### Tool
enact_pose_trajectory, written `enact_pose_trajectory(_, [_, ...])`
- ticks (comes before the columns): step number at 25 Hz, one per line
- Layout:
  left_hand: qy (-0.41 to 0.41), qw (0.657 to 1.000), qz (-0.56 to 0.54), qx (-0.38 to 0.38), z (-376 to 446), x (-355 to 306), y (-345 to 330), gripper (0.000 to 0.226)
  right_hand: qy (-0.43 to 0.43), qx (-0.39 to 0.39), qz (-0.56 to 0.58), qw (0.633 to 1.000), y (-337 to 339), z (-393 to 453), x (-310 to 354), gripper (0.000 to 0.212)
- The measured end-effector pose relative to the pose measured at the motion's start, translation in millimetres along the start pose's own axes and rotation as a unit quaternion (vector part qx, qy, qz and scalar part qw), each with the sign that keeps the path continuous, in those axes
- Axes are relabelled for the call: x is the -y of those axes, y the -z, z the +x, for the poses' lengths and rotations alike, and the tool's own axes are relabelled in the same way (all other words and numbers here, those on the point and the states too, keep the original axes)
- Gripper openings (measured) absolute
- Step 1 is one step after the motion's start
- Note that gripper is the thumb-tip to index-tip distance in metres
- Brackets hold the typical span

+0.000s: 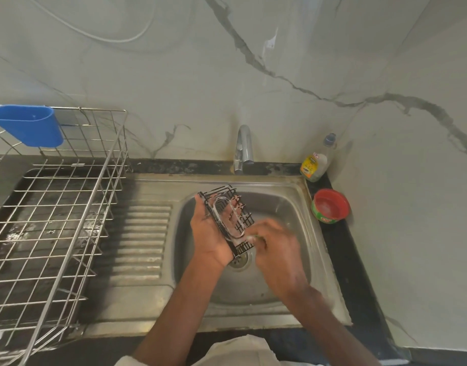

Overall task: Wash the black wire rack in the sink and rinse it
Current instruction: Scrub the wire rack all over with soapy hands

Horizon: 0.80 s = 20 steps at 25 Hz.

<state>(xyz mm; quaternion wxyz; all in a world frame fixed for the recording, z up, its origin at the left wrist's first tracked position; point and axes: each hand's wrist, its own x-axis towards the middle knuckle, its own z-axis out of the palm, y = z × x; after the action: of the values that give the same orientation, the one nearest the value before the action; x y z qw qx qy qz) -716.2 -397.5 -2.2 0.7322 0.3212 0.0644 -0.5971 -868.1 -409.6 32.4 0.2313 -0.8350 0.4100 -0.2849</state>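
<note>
Over the steel sink [293,207] my left hand [210,233] grips the small black wire rack [243,225] from its left side, holding it tilted above the drain. White soap foam clings to the rack's wires. My right hand [276,249] is blurred at the rack's lower right corner, its fingers curled on something small and pale green that looks like a scrub pad [255,237]. The tap [243,149] stands behind the basin, and I see no water coming out of it.
A large steel dish rack [55,207] with a blue plastic cup [29,125] fills the left counter. The ribbed drainboard [140,241] lies beside the basin. A dish soap bottle [317,159] and a red tub of soap [330,206] sit on the right ledge.
</note>
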Motion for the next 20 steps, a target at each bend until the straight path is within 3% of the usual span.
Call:
enact_pose_trajectory(2, [-0.007, 1.000, -0.020, 0.001, -1.1, 1.9, -0.7, 0.073, 0.045, 0.002, 0.043, 0.998, -7.4, -10.1, 11.6, 0.033])
enact_pose_trajectory(5, [-0.003, 0.999, -0.025, 0.022, -5.7, 2.0, -0.6, 0.075, 0.026, -0.038, 0.082, 0.996, -2.6, -6.6, 12.0, 0.035])
enact_pose_trajectory(9, [0.026, 0.998, -0.002, 0.053, -11.3, 8.0, -4.5, 0.074, 0.051, -0.040, 0.071, 0.995, -9.9, 13.9, 22.9, 0.029])
enact_pose_trajectory(13, [0.015, 0.999, -0.025, 0.047, -9.5, 5.3, -2.4, 0.067, 0.129, -0.025, 0.038, 0.991, -2.7, -12.0, 1.9, 0.036])
enact_pose_trajectory(17, [0.006, 0.998, -0.043, 0.041, -9.0, 8.1, -4.1, 0.071, -0.014, -0.067, 0.022, 0.997, 2.6, -14.4, -4.4, 0.036])
enact_pose_trajectory(20, [0.010, 0.998, -0.068, 0.013, -11.6, 7.6, -5.6, 0.075, 0.043, -0.055, 0.015, 0.997, -4.6, -21.8, 2.0, 0.038])
